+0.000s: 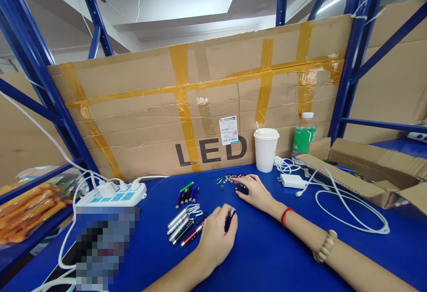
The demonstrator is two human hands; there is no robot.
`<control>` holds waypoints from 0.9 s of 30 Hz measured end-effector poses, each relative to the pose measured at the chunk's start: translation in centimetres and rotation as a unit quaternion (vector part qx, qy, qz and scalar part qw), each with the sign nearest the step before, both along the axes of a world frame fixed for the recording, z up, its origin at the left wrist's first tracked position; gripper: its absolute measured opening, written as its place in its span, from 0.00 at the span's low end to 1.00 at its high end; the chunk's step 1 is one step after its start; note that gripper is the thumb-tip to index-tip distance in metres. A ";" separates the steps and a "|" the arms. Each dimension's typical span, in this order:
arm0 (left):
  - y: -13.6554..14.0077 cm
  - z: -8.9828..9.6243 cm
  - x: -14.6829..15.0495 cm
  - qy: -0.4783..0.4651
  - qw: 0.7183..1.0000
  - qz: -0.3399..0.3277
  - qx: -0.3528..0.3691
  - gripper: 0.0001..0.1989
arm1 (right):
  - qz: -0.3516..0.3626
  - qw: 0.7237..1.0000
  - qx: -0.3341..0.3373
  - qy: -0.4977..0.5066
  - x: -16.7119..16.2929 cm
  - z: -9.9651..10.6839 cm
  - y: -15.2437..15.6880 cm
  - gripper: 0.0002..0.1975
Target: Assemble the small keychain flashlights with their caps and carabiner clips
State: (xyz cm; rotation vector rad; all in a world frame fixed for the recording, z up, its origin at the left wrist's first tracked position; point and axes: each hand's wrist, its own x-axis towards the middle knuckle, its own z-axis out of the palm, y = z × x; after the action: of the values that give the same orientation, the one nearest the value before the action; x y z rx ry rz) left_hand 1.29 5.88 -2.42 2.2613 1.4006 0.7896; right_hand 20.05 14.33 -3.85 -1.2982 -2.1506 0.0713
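My left hand [218, 238] is closed around a small dark purple penlight [230, 217], whose silver end sticks up past the thumb and index finger. Just left of that hand lie several metal penlights with clips, silver ones [178, 218] and a red one [192, 234]. My right hand [254, 190] reaches farther out, its index fingertip at a scatter of small coloured carabiner clips [230, 178]. Something small and dark [242, 189] shows under its curled fingers; its kind is unclear. Behind the metal row sit short dark and purple penlights [187, 195] and a green one [187, 186].
A white lidded cup [266, 150] and a green-labelled bottle [304, 136] stand at the back right. Beside them are a white charger [293, 181], loose cable [353, 227] and an open cardboard box [370, 172]. A power strip [111, 194] lies left. Cardboard [147, 127] walls the back.
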 end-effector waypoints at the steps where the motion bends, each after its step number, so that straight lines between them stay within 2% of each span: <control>1: 0.0 0.0 0.0 -0.001 1.000 -0.001 -0.001 0.10 | -0.010 1.000 -0.001 -0.002 0.0 0.1 -0.1 0.16; 4: 0.0 0.0 0.0 -0.003 1.000 -0.002 -0.006 0.10 | -0.027 1.000 -0.011 -0.008 0.0 0.5 -0.4 0.07; 9: 0.0 0.0 0.1 -0.009 1.000 -0.005 -0.017 0.11 | -0.034 0.999 -0.025 -0.009 -0.1 0.8 -0.7 0.04; 17: 0.1 0.1 0.0 -0.022 0.999 -0.012 -0.037 0.11 | -0.030 0.999 -0.033 0.003 -0.2 0.8 -0.8 0.03; 22: 0.2 0.0 0.1 -0.041 0.998 -0.015 -0.050 0.12 | -0.024 0.998 -0.035 0.042 -0.1 0.7 -0.8 0.04; 27: 0.4 -0.2 0.1 -0.072 0.995 -0.012 -0.065 0.12 | 0.017 0.994 -0.045 0.096 -0.2 0.4 -0.7 0.03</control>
State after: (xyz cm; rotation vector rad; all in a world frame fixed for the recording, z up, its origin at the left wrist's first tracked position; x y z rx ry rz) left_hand 1.36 6.29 -2.61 2.0763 1.3168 0.8123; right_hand 19.87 13.60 -3.45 -1.2497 -2.0252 0.2978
